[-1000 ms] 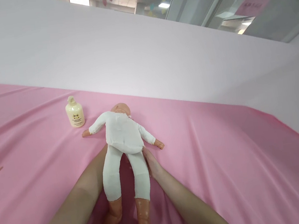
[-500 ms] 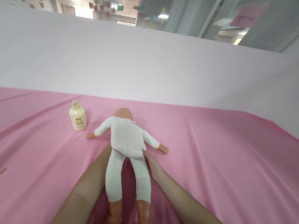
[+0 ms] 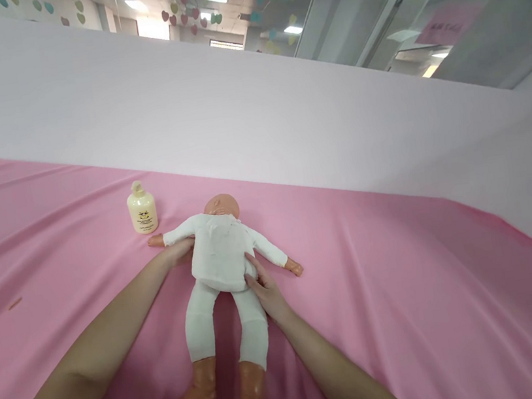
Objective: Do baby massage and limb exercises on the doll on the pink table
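Observation:
A baby doll (image 3: 219,255) with a white cloth body and tan head, hands and feet lies on its back on the pink sheet (image 3: 382,289), head away from me and arms spread. My left hand (image 3: 182,251) is against the doll's side below its arm; the fingers are hidden behind the torso. On the other side of the waist, my right hand (image 3: 266,292) grips the doll, its thumb and a finger showing on the white cloth. Beyond the doll's left-lying hand stands a cream pump bottle (image 3: 142,213) with a dark printed label.
A small brownish strip (image 3: 15,303) lies on the sheet at the left. Behind the sheet rises a white wall (image 3: 244,116), with glass panes (image 3: 339,17) above it carrying heart-shaped stickers. Folds run across the sheet.
My left hand has come out from behind the doll's hip to beside its upper torso. My right hand has moved up, fingers now over the waist. The doll's torso lies slightly flatter.

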Tool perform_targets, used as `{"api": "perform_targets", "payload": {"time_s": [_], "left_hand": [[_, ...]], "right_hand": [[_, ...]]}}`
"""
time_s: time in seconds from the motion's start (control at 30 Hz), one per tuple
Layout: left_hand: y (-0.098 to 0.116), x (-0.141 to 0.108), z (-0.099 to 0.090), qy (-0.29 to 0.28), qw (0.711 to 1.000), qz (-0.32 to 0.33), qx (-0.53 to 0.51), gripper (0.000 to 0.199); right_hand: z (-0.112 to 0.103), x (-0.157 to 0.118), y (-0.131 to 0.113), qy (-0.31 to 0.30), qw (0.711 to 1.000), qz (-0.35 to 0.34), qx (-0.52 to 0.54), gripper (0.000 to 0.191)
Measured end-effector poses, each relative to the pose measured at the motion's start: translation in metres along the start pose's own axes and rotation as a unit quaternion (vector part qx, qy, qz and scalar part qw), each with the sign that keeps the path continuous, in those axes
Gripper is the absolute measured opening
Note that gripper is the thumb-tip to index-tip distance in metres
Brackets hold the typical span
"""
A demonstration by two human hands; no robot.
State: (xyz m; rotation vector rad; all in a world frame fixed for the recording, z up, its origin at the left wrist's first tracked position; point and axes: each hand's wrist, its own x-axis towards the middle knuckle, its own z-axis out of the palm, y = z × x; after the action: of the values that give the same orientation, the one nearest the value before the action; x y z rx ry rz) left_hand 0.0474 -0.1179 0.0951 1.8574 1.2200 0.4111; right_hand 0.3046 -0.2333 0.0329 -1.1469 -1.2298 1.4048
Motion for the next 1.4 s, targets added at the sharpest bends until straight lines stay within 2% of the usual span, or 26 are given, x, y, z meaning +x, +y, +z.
{"api": "perform_targets", "payload": {"time_s": [0.07,0.13,0.17,0.23,0.33,0.4,0.47,0.57,0.67,0.73,0.77,0.87,0.93,1.03,1.13,1.23,1.4], "left_hand": [[-0.007,-0.003,-0.016,-0.075,0.988,-0.033,-0.133,0.039],[-0.011,-0.008,-0.03,-0.16,0.96,-0.067,-0.222,0.034],[-0.011,-0.01,-0.036,-0.189,0.95,-0.081,-0.234,0.033],[-0.01,-0.014,-0.041,-0.205,0.946,-0.098,-0.231,0.043],[-0.009,-0.015,-0.038,-0.173,0.959,-0.112,-0.193,0.064],[-0.01,-0.011,-0.031,-0.151,0.972,-0.134,-0.123,0.068],[-0.01,-0.007,-0.026,-0.144,0.977,-0.155,-0.026,0.062],[-0.004,-0.006,-0.022,-0.138,0.974,-0.148,0.103,0.042],[0.012,-0.011,-0.021,-0.048,0.971,-0.12,0.202,0.035],[0.023,-0.013,-0.019,0.045,0.966,-0.062,0.245,0.028],[0.026,-0.012,-0.016,0.093,0.961,-0.013,0.261,0.032],[0.026,-0.007,-0.002,0.191,0.929,0.135,0.286,0.06],[0.018,0.0,0.013,0.193,0.925,0.159,0.286,0.068],[0.003,0.008,0.034,0.155,0.937,0.125,0.287,0.065],[-0.005,0.011,0.05,0.16,0.935,0.11,0.298,0.063],[-0.006,0.011,0.058,0.165,0.931,0.114,0.304,0.064],[-0.003,0.01,0.06,0.149,0.936,0.101,0.301,0.065]], "right_hand": [[0.0,-0.001,-0.002,0.001,1.0,0.007,-0.018,0.072],[0.0,-0.001,-0.003,0.007,0.999,0.007,-0.032,0.07],[0.001,-0.001,-0.004,0.006,0.999,0.006,-0.034,0.069],[0.002,-0.002,-0.004,0.001,0.999,0.004,-0.034,0.069],[0.006,-0.003,-0.005,0.001,0.999,0.002,-0.038,0.071],[0.009,-0.005,-0.006,0.006,0.999,-0.001,-0.049,0.07],[0.011,-0.007,-0.006,0.012,0.997,-0.005,-0.07,0.068],[0.01,-0.008,-0.004,0.044,0.99,-0.033,-0.13,0.063],[0.006,-0.005,0.0,0.071,0.981,-0.067,-0.169,0.067],[0.003,-0.002,0.002,0.063,0.981,-0.071,-0.169,0.069],[0.001,0.0,0.003,0.056,0.982,-0.07,-0.165,0.069],[-0.002,0.004,0.005,0.043,0.985,-0.072,-0.148,0.067],[-0.003,0.006,0.006,0.041,0.985,-0.08,-0.147,0.065],[-0.004,0.01,0.005,0.056,0.977,-0.101,-0.178,0.062],[-0.004,0.021,-0.003,0.072,0.96,-0.138,-0.233,0.057],[0.0,0.045,-0.016,0.066,0.939,-0.155,-0.299,0.06],[0.009,0.088,-0.027,0.045,0.91,-0.099,-0.401,0.078]]}}
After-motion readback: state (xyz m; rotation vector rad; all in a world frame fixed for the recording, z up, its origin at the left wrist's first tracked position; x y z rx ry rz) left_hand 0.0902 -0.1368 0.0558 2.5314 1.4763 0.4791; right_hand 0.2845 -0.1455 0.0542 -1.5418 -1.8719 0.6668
